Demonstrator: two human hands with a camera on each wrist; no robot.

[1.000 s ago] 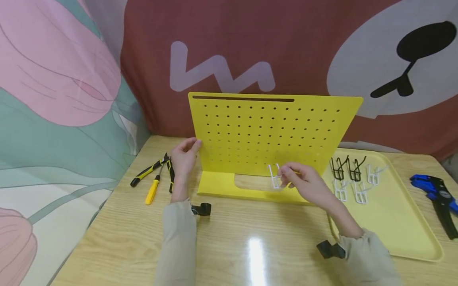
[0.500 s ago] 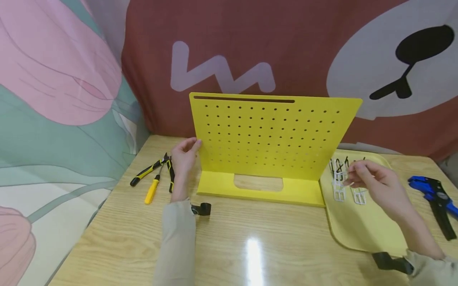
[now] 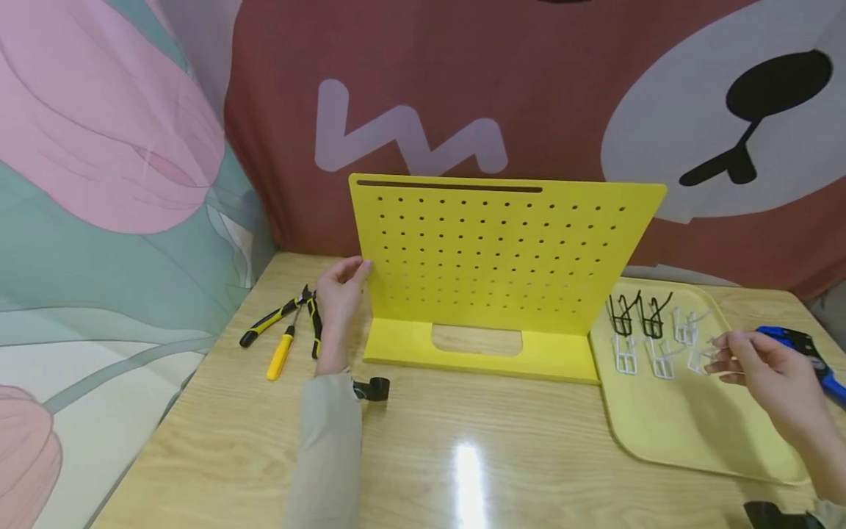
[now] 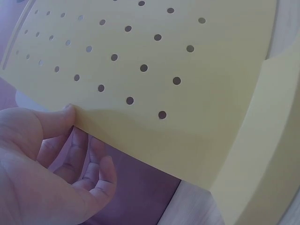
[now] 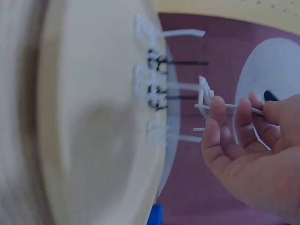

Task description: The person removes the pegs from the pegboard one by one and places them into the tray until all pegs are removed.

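Note:
The yellow pegboard (image 3: pixel 410 312) stands upright on its flat base with a cut-out opening. At its left edge my left hand (image 3: pixel 339 294) pinches the panel, thumb on the front and fingers behind, as the left wrist view shows on the board (image 4: pixel 145 89). Over the right half of the yellow tray (image 3: pixel 694 433), my right hand (image 3: pixel 773 375) holds a white wire hook (image 3: pixel 695 359). In the right wrist view, the fingers grip this hook (image 5: pixel 203 96) by its straight prong, its frame pointing away from the palm.
Two black wire hooks (image 3: pixel 653 321) and several white hooks (image 3: pixel 662 361) lie on the tray. Right of it is a blue-and-black hand tool (image 3: pixel 793 339). Yellow-and-black pliers (image 3: pixel 274 321) and a yellow screwdriver (image 3: pixel 281 355) lie left of the board. A patterned cloth (image 3: pixel 423 44) hangs behind.
My right hand has carried the white hook from in front of the pegboard rightward to above the tray. The left hand stays at the board's left edge.

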